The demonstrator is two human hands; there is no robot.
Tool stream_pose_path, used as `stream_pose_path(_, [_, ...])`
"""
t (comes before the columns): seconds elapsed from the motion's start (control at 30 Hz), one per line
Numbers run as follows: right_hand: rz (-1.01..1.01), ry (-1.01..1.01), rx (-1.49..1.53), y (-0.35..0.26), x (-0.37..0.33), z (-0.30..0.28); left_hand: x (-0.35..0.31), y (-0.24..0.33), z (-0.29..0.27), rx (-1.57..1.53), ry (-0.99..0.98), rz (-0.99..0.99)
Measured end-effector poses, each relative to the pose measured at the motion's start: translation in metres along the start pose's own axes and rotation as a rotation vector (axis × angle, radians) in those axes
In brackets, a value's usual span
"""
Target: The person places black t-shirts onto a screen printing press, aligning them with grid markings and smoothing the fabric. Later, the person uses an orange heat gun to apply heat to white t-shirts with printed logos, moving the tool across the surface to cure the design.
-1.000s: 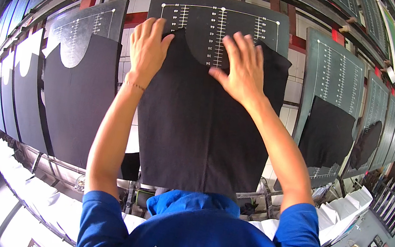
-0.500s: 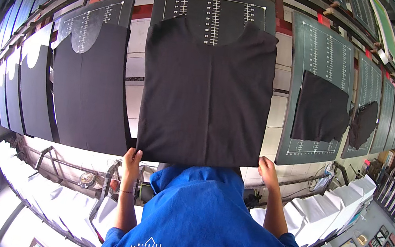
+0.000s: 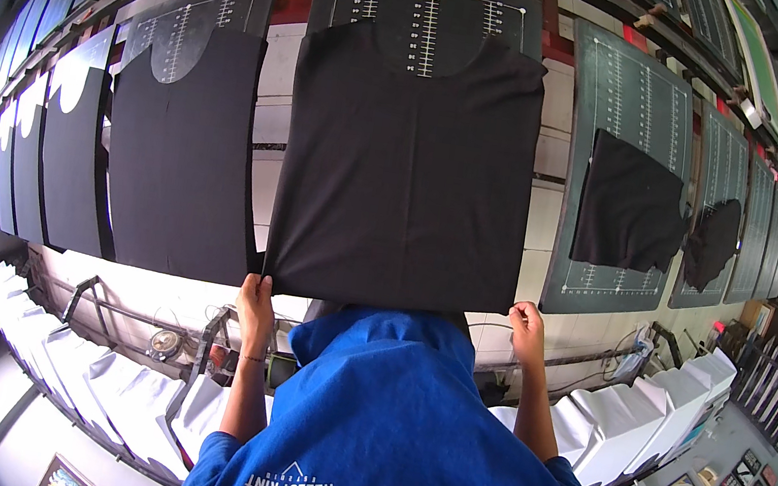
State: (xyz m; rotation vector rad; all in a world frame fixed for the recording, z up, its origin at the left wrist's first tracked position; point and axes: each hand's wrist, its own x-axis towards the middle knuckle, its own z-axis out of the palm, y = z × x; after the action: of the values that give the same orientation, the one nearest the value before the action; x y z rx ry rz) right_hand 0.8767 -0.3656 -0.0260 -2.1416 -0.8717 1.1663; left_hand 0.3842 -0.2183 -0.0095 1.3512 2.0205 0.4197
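Observation:
A black fabric shirt panel (image 3: 404, 186) with a curved neckline lies over a dark board (image 3: 432, 5) straight ahead. White ruler marks on the board show above the neckline. My left hand (image 3: 255, 300) is closed at the panel's near left corner, thumb and fingers pinching the edge. At the near right corner my right hand (image 3: 526, 330) pinches the fabric the same way. Between them the near edge runs nearly straight, and a faint crease goes down the panel's middle.
Another black panel (image 3: 181, 154) lies on the board at left, with more beyond it. On the right-hand board (image 3: 600, 298) rests a folded black fabric piece (image 3: 631, 203); a crumpled piece (image 3: 712, 244) lies farther right. White sheets (image 3: 623, 415) hang below.
The panel looks smoother and flatter over the board, its near edge straighter. Both hands keep hold of the corners. The whole view has shifted slightly.

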Motion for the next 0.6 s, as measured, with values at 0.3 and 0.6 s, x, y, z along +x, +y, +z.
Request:
stream_pose_path(0.3, [0.137,-0.276,-0.258,-0.054,0.016,-0.023,0.012,-0.007,0.013,-0.025,-0.043,0.046])
stream_pose_path(0.6, [-0.872,-0.221,-0.558,-0.195,0.054,0.086,0.103,0.051,0.038,-0.926,-0.484,-0.467])
